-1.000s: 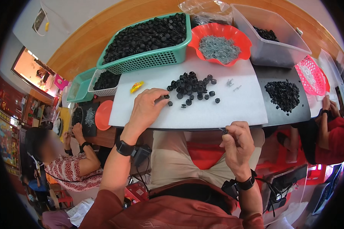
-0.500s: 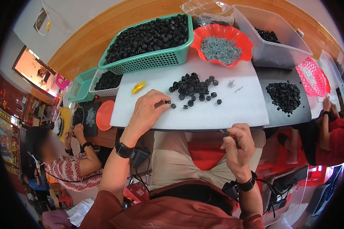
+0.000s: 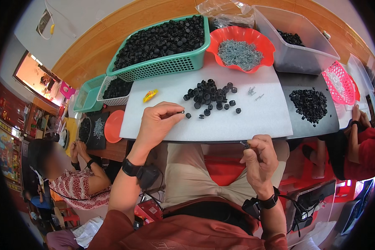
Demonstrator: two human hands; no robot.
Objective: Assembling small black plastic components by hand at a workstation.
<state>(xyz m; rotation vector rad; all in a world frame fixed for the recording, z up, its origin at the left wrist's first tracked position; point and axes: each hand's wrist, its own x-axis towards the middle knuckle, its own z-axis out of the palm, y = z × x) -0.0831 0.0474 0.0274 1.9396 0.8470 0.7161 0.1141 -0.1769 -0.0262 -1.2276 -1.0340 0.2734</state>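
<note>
Thumb and fingertips of my left hand (image 3: 159, 124) are closed on a small black plastic cap (image 3: 181, 111), just above the white foam sheet (image 3: 154, 129). Beside it spreads a loose pile of black caps (image 3: 208, 95), with a few strays around. My right hand (image 3: 261, 161) is raised in front of the table's near edge, its thumb and forefinger pinching a small dark piece (image 3: 246, 144) with a thin metallic-looking bit; its exact kind is too small to tell. Several loose screws (image 3: 254, 92) lie right of the pile.
Behind the sheet stand a green basket of black caps (image 3: 158, 71), a red scalloped bowl of screws (image 3: 267, 62) and a clear bin (image 3: 308, 54). A yellow packet (image 3: 150, 95) lies left. More black parts (image 3: 308, 106) lie right. Co-workers sit at both sides, one in a patterned shirt (image 3: 81, 187).
My left hand has shifted slightly down and left, with the cap still pinched. My right hand stays in place. The left co-worker's hands have come together.
</note>
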